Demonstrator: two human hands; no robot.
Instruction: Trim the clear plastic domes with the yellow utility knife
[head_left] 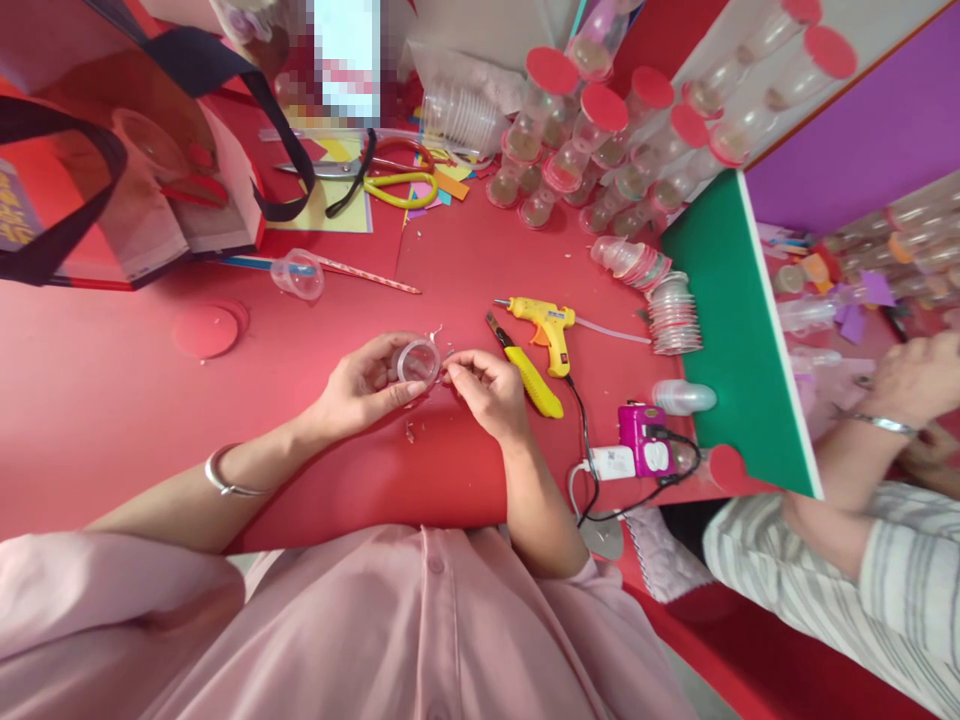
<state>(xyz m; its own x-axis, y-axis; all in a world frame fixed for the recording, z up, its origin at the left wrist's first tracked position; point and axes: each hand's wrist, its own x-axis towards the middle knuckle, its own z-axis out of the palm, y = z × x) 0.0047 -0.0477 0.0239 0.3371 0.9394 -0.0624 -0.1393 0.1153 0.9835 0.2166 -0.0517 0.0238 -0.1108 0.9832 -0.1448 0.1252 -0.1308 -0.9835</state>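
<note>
A small clear plastic cup (418,362) is held in my left hand (375,385), its round rim facing up toward me. My right hand (486,392) is at the cup's right side, thumb and fingertips pinched together at the rim; whatever lies between them is too small to make out. Just right of that hand lie a utility knife (534,382) with a yellow handle and a yellow glue gun (546,328). Small whitish scraps (409,432) are scattered on the red table around the cup.
Red discs (206,331) and another clear cup (298,274) lie left. Scissors (401,188) rest on coloured paper at the back. Red-topped cup assemblies (604,108) stand back right, before a green divider (739,330). A power strip (643,440) with cables sits right; beyond, a co-worker's arm (855,430).
</note>
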